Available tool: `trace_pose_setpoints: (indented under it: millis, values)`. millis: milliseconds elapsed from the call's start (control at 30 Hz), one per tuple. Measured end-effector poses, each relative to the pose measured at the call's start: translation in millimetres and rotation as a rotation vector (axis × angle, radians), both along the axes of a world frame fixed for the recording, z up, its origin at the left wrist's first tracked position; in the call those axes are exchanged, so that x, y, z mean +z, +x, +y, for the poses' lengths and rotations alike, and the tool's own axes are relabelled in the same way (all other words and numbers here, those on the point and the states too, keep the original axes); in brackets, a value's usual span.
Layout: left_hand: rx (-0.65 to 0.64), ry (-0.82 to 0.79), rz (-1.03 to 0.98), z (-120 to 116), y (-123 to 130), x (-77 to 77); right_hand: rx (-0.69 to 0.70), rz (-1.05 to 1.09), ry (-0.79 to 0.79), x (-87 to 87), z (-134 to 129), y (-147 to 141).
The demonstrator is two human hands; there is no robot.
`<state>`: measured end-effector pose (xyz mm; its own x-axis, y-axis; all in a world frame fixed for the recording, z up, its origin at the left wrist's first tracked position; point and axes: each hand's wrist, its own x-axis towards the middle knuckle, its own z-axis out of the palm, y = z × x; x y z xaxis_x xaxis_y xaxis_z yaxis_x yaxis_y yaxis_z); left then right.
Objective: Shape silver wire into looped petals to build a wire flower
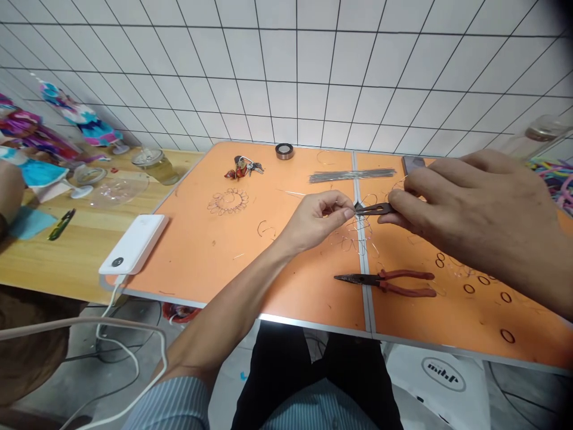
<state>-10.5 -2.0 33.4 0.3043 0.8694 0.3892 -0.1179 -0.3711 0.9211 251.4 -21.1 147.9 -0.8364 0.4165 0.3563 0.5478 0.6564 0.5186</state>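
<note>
Looped wirework (347,242) lies just below the meeting point of the two hands, over the pale seam of the orange table (286,280); its thin loops fade against the surface, so its full outline is hard to trace. The left hand (320,218) has thumb and index finger pinched together at what seems to be its upper edge, though the exact bit of wire between them is too small to make out. The right hand (474,197) is closed around a small dark tool (378,209), whose tip reaches the left fingertips; its rear end is hidden in the palm, and whether its tip bites on wire cannot be told. Nearer the wearer lie red-handled pliers (403,283), apart from both hands. Beyond the hands is a bundle of straight wires (352,175), and to the left a finer wire ring (242,200). Behind the right hand, a grey object (412,164) is partly covered. Small dark rings (507,336) are scattered on the right, some half hidden by the forearm. Another person's arm (9,191) is cut off at the left edge.
</note>
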Motion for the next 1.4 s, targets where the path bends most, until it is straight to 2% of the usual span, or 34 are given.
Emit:
trace_pose_setpoints:
  millis: [333, 600, 700, 867, 1033, 1133, 1233, 1300, 1400]
  values:
    - [-0.026, 0.004, -0.001, -1, 1, -2.4, 0.051, 0.158, -0.138, 0.7, 4, -2]
    - [-0.029, 0.022, 0.020, 0, 1, -4.1, 0.006, 0.249, -0.305, 7.0, 1, -7]
    - [-0.023, 0.020, 0.028, 0, 1, -4.4, 0.074, 0.215, -0.275, 5.3, 8, -4]
    - [-0.027, 0.020, 0.046, -1, 1, -4.1, 0.167, 0.123, -0.140, 1.9, 14, 2]
    - [-0.041, 0.022, 0.064, -1, 1, -4.9, 0.199, 0.177, -0.218, 1.4, 12, 1]
    - [-0.041, 0.015, 0.078, -1, 1, -4.9, 0.141, 0.170, -0.247, -0.4, 9, 0]
    - [-0.045, 0.002, 0.092, -2, 0, -4.1, 0.049, 0.039, -0.158, -3.4, 8, 3]
    - [-0.051, 0.001, 0.095, -2, 0, -3.6, 0.049, -0.018, -0.096, -5.8, 9, 6]
    - [-0.054, 0.008, 0.100, -1, 1, -3.5, 0.124, -0.012, -0.082, -9.7, 14, 11]
